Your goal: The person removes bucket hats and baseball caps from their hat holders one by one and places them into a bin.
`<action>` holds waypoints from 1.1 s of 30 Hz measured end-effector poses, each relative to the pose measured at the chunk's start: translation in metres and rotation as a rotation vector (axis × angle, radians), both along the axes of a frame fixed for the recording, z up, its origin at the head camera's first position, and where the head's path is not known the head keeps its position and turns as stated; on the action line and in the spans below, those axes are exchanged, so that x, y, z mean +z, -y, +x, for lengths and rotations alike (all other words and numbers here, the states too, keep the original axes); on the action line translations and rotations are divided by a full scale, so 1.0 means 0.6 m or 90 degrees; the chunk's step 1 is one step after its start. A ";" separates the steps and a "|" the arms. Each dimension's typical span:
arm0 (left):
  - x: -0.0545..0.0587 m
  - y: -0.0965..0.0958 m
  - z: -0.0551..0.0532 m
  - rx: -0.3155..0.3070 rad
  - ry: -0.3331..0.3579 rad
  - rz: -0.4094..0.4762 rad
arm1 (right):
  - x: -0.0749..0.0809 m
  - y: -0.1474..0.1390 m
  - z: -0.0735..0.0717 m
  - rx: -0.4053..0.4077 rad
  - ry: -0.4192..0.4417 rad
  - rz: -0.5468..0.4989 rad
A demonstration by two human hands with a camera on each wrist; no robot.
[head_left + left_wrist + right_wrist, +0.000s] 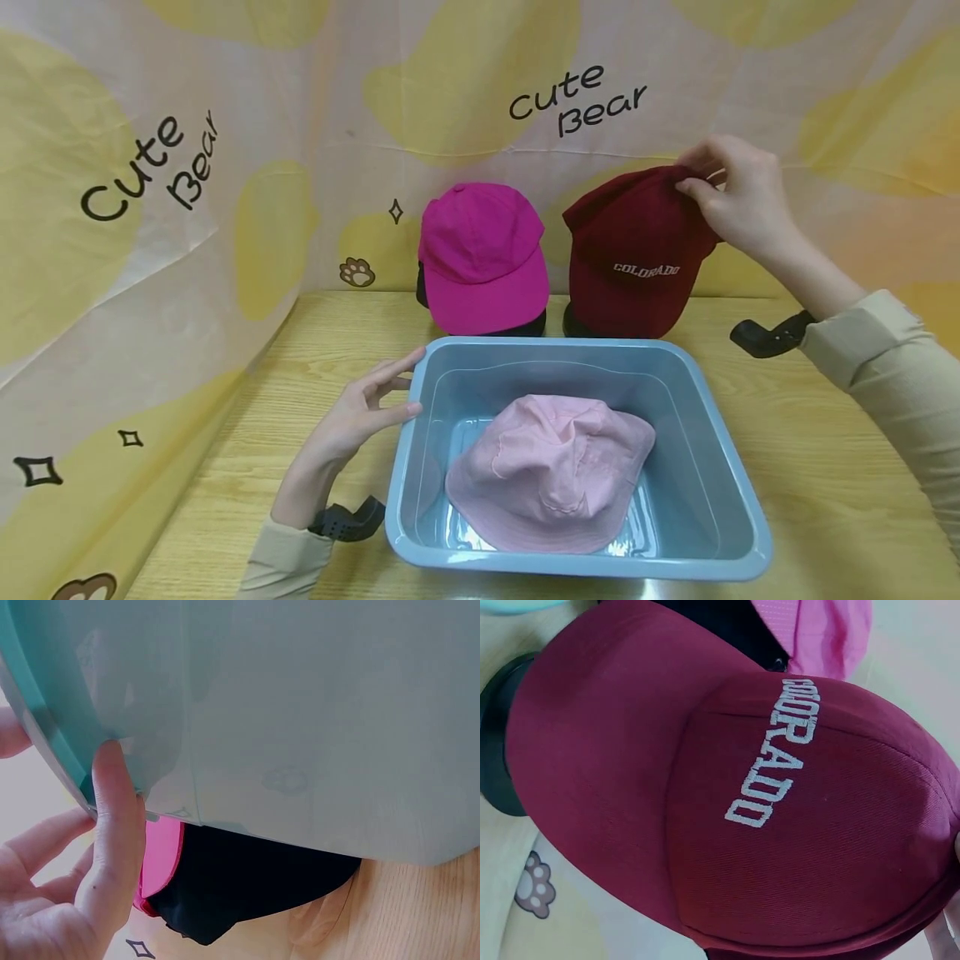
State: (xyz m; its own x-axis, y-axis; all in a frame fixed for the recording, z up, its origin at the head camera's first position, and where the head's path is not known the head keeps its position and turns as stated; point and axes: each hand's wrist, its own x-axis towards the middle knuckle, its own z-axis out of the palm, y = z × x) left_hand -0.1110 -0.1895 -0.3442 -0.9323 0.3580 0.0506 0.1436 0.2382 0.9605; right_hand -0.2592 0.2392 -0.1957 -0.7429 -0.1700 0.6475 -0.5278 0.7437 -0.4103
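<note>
Pinching the crown, the right hand aptly holds the soft, likely light maroon cap; the left hand, fingers loosely extended, touches the basin.

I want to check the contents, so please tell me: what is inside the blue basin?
A light pink bucket hat lies inside the blue basin, its crown upward. Parts of the floor show beside it; whatever is beneath the hat is covered.
</note>
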 end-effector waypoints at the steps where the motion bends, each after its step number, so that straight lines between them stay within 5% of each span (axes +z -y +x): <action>1: 0.000 0.000 0.000 0.001 0.000 0.000 | 0.002 0.000 0.002 0.001 0.002 0.002; 20: -0.001 -0.005 -0.004 0.011 0.006 -0.001 | 0.042 0.005 0.031 0.002 0.021 -0.007; 33: -0.003 -0.009 -0.005 0.014 0.011 0.000 | 0.066 0.001 0.053 0.024 0.097 -0.120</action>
State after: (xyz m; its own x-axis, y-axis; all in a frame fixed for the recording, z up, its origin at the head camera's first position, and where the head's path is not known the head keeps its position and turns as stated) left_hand -0.1140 -0.1840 -0.3459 -0.9408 0.3372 0.0339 0.1213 0.2415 0.9628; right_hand -0.2272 0.2388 -0.1558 -0.8296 -0.0870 0.5516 -0.4757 0.6274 -0.6165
